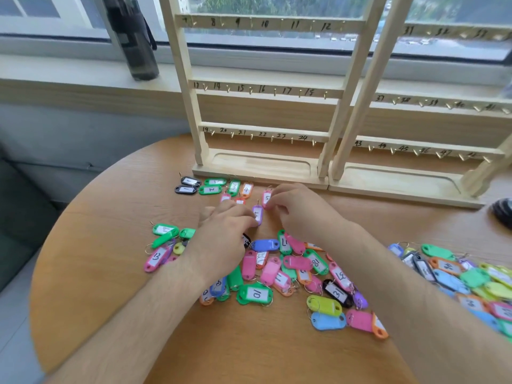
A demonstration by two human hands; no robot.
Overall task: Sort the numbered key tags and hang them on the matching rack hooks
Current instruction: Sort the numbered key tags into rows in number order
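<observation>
- A round wooden surface (110, 273) stands against a window sill (69, 87), with a dark bottle (130, 42) on the sill; its top is cut off by the frame.
- Two wooden racks stand at the far edge. The left rack (263, 91) shows hooks numbered 7 to 24. The right rack (415, 151) runs out of frame, and its numbers are blurred.
- A sorted row of key tags (210, 189) lies just before the left rack's base, reading 1 to 5.
- Loose tags form a middle pile (277, 273) near the forearms, and another pile (471, 278) lies to the right.
- The left hand (227, 225) has bent fingers, their tips on the near end of a purple tag (257, 213). Whether it pinches the tag cannot be told.
- The right hand (299, 212) curls beside the pink tag 5 (266, 198); its grip is hidden.
- A dark object (502, 214) at the right edge is cut off and unclear.
</observation>
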